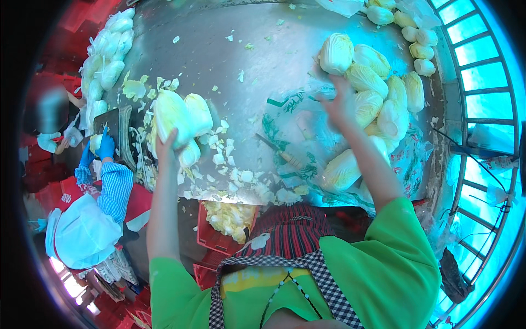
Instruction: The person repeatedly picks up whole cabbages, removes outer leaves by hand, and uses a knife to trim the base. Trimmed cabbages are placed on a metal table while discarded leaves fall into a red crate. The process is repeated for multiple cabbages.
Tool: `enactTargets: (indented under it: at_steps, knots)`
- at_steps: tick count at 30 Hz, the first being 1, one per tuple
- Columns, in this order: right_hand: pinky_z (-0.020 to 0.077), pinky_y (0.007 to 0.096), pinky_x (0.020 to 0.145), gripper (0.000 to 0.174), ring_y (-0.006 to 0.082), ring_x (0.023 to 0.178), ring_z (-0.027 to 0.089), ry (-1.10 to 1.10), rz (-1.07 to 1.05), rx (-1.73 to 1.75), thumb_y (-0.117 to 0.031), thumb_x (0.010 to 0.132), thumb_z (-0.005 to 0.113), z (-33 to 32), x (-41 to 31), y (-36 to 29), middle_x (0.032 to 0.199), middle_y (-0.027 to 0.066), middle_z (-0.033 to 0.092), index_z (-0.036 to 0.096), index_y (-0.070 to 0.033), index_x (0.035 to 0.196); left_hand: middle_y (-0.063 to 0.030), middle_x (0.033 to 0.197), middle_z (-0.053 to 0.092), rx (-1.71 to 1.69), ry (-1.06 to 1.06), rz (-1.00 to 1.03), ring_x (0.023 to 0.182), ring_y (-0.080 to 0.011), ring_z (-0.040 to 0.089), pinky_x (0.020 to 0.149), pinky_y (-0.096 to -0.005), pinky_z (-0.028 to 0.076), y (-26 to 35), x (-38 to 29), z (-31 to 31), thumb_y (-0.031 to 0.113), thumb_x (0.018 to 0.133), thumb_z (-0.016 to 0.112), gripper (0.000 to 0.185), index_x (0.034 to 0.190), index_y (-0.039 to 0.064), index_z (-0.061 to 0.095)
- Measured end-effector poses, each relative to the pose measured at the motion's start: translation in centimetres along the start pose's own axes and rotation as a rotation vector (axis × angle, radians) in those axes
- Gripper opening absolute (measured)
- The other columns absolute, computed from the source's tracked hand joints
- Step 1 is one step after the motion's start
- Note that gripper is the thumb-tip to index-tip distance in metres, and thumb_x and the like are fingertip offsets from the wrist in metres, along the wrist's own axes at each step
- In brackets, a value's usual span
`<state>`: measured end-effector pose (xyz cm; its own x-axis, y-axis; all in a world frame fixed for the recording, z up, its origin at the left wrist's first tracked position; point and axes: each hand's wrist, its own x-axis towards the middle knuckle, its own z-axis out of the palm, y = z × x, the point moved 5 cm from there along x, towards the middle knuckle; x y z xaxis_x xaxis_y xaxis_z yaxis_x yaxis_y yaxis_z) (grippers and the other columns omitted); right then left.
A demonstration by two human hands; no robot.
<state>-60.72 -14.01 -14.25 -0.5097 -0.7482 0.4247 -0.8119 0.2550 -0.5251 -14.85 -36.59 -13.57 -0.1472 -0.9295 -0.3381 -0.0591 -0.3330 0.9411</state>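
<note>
My left hand [166,144] grips a large napa cabbage [174,115] at its lower side, left of centre on the metal table [234,78]. Two more cabbages, one whitish napa cabbage [198,115] and a smaller one [190,154], lie against it. On the right, my right hand [340,103] is blurred, its fingers spread. It is just below an upright napa cabbage [337,53]; whether the fingertips touch it I cannot tell. Beside this hand lies a pile of napa cabbages [367,80]. Between my hands a knife [281,152] with a wooden handle lies on printed plastic film [304,123].
Cut leaf and stem scraps [246,177] litter the table's near edge. Below it stands a red crate [218,238] of trimmed leaves. Wrapped cabbages [109,53] are stacked at the far left. A co-worker's blue-gloved hands [102,148] hold a cabbage piece. Metal railing [487,90] runs along the right.
</note>
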Motion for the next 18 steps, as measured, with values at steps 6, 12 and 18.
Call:
enactTargets:
  at_steps: [6, 12, 18]
  knots:
    - [0.0359, 0.0505, 0.102, 0.111, 0.0389, 0.129, 0.042, -0.257, 0.648, -0.281, -0.063, 0.063, 0.076, 3.9, 13.3, 13.5, 0.137, 0.0256, 0.044, 0.026, -0.014, 0.149, -0.0118, 0.108, 0.066, 0.925, 0.236, 0.393, 0.094, -0.0249, 0.066, 0.079, -0.0399, 0.052, 5.3, 10.8, 3.2, 0.032, 0.065, 0.085, 0.065, 0.119, 0.006, 0.057]
    - [0.0303, 0.0615, 0.101, 0.093, 0.037, 0.129, 0.039, -0.156, 0.643, -0.699, -0.045, 0.071, 0.076, 10.1, 15.3, 10.4, 0.141, 0.018, 0.04, 0.03, -0.025, 0.149, -0.0127, 0.117, 0.056, 1.491, 0.445, 0.177, 0.108, -0.0314, 0.059, 0.087, -0.0434, 0.052, 3.4, 14.3, 6.8, 0.043, 0.052, 0.086, 0.091, 0.133, 0.027, 0.049]
    - [0.0306, 0.0641, 0.101, 0.11, 0.0405, 0.122, 0.043, -0.297, -0.073, -0.68, -0.016, 0.049, 0.088, 10.9, 14.7, 4.3, 0.141, 0.0138, 0.039, 0.036, -0.038, 0.143, -0.0115, 0.116, 0.056, 1.54, 0.421, 0.238, 0.109, -0.0328, 0.058, 0.089, -0.0418, 0.051, 3.8, 17.8, 7.9, 0.041, 0.053, 0.085, 0.09, 0.134, 0.026, 0.048]
